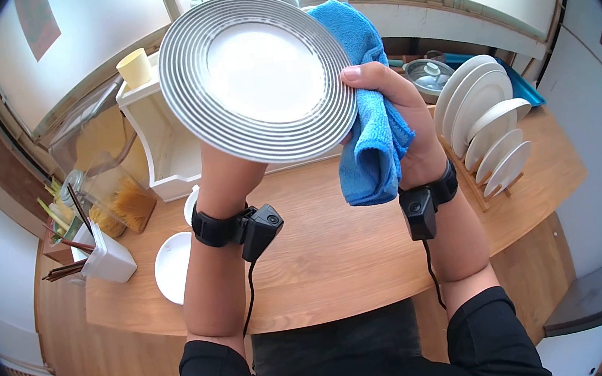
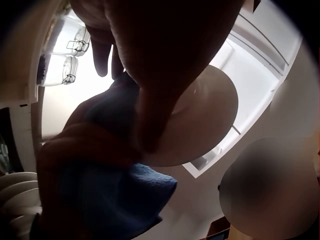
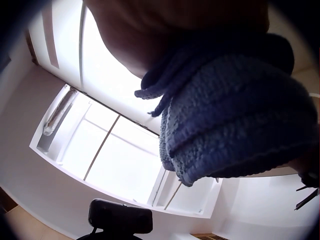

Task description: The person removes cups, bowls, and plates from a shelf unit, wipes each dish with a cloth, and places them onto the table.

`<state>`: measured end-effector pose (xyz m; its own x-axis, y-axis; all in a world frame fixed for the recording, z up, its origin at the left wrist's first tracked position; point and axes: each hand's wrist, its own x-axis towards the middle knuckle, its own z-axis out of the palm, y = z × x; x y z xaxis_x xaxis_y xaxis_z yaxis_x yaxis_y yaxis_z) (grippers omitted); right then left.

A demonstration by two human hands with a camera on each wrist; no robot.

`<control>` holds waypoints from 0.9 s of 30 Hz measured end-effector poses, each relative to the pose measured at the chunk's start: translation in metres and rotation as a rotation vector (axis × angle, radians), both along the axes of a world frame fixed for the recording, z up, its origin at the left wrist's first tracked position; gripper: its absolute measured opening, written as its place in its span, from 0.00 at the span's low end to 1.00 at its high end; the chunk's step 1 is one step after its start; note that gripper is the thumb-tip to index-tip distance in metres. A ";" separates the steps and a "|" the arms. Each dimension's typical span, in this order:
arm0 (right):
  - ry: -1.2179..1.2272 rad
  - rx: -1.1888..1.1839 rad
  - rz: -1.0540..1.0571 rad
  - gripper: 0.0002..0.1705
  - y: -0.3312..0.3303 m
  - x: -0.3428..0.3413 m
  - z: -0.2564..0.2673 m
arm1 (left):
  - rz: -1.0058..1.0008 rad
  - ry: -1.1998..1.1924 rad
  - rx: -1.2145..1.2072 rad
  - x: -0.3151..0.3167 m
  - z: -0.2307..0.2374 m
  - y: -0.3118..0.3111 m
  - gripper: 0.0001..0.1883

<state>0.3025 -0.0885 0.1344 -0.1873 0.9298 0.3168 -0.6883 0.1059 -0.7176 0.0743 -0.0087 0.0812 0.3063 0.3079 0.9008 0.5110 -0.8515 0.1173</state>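
Note:
A round plate (image 1: 264,72) with grey concentric rings round its rim is held up above the table, its face tilted toward the head camera. My right hand (image 1: 404,108) grips its right edge through a blue cloth (image 1: 378,171), with the thumb on the rim. The cloth's folds hang below that hand and also rise behind the plate. My left hand (image 2: 165,50) is behind the plate, mostly hidden in the head view. In the left wrist view its fingers and thumb look extended, overlapping the plate's dark underside (image 2: 210,115).
A wooden rack (image 1: 475,185) with several upright white plates stands at the right, near a glass-lidded pot (image 1: 429,80). A white dish (image 1: 174,270) lies on the wooden table (image 1: 325,260). At the left are a chopstick holder (image 1: 110,256), pasta containers (image 1: 130,201) and a white shelf (image 1: 167,140).

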 end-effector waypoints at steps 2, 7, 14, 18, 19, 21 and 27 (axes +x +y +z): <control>-0.018 0.002 -0.035 0.16 -0.002 0.000 0.003 | -0.290 -0.171 -0.326 0.009 0.021 -0.010 0.23; -0.208 0.101 -0.223 0.18 0.012 0.011 -0.003 | -0.240 -0.140 -0.298 0.008 0.026 -0.014 0.26; -0.232 0.083 -0.438 0.17 0.033 0.018 -0.013 | -0.328 -0.287 -0.515 0.024 0.024 -0.009 0.33; -0.228 0.146 -0.644 0.18 0.040 0.046 -0.007 | -0.427 -0.276 -0.587 0.028 0.026 -0.007 0.33; -0.241 0.198 -0.759 0.21 0.039 0.049 -0.003 | -0.452 -0.279 -0.605 0.029 0.027 -0.006 0.33; -0.312 0.273 -0.874 0.20 0.030 0.048 0.003 | -0.504 -0.290 -0.641 0.031 0.027 -0.004 0.32; -1.054 0.724 -0.939 0.32 0.003 0.019 0.013 | -0.576 -0.296 -0.589 0.041 0.026 -0.003 0.31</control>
<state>0.3219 -0.0852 0.1472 -0.0700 0.5530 0.8302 0.5687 0.7059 -0.4222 0.1156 -0.0122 0.1068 0.3365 0.6171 0.7113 -0.1009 -0.7274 0.6788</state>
